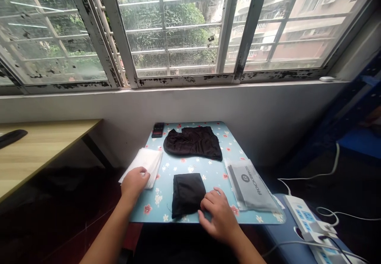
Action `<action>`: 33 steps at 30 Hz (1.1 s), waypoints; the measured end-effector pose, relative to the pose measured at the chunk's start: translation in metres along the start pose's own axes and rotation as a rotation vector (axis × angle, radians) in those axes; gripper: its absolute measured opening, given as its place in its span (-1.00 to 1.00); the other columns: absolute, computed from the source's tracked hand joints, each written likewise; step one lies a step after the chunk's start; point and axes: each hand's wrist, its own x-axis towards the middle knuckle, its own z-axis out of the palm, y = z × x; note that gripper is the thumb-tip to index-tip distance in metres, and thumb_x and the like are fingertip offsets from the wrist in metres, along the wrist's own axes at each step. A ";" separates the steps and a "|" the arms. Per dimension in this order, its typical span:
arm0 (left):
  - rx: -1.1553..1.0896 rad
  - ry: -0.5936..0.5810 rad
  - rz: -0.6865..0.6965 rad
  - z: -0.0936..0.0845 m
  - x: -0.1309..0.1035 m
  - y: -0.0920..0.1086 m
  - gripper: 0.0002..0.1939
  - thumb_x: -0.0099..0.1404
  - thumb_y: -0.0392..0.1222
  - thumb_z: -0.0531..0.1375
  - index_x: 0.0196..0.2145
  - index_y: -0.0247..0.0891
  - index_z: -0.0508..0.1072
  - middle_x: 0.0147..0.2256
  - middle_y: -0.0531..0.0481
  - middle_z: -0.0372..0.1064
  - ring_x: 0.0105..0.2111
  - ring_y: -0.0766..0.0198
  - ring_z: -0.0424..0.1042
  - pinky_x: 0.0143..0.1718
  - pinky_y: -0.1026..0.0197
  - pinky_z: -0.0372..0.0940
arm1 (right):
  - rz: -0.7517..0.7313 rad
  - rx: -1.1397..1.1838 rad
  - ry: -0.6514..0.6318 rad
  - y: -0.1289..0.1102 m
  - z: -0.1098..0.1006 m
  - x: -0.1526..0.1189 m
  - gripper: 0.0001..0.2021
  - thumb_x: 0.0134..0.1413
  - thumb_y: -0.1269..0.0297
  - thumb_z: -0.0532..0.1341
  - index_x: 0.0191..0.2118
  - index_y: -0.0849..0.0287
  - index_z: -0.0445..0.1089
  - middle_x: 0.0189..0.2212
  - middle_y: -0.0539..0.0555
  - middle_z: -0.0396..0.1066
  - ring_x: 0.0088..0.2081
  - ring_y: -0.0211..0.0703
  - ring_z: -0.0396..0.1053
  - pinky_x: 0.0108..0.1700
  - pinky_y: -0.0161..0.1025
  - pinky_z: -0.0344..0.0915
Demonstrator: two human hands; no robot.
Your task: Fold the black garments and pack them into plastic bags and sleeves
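Observation:
On the left side of the small table, my left hand (135, 184) is closed at a stack of thin white bags or sheets (151, 158), its fingers curled over the near part. A black cloth folded into a rough square (188, 194) lies near the table's front edge. My right hand (216, 214) rests at the cloth's right edge with fingers loosely bent and thumb apart; nothing shows in its grip. Farther back lies a dark curved fabric piece (193, 143), spread flat. To the right is a frosted plastic bag with ROCKBROS print (253, 186), with something dark and flat inside.
The light blue floral table (178, 164) stands against the wall under barred windows. A small black item (157, 130) sits at its back left corner. A wooden desk (44, 145) is at left. Power strips with cables (306, 216) lie on a blue surface at right.

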 end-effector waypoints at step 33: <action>-0.208 -0.213 0.727 0.088 0.007 0.073 -0.60 0.24 -0.37 0.23 0.00 -0.08 0.59 -0.01 -0.05 0.57 -0.01 0.02 0.52 0.05 0.05 0.36 | 0.320 0.112 -0.273 -0.010 0.010 0.061 -0.83 0.07 0.38 0.18 -0.20 0.12 0.46 -0.20 0.07 0.49 -0.15 -0.08 0.41 -0.11 -0.23 0.24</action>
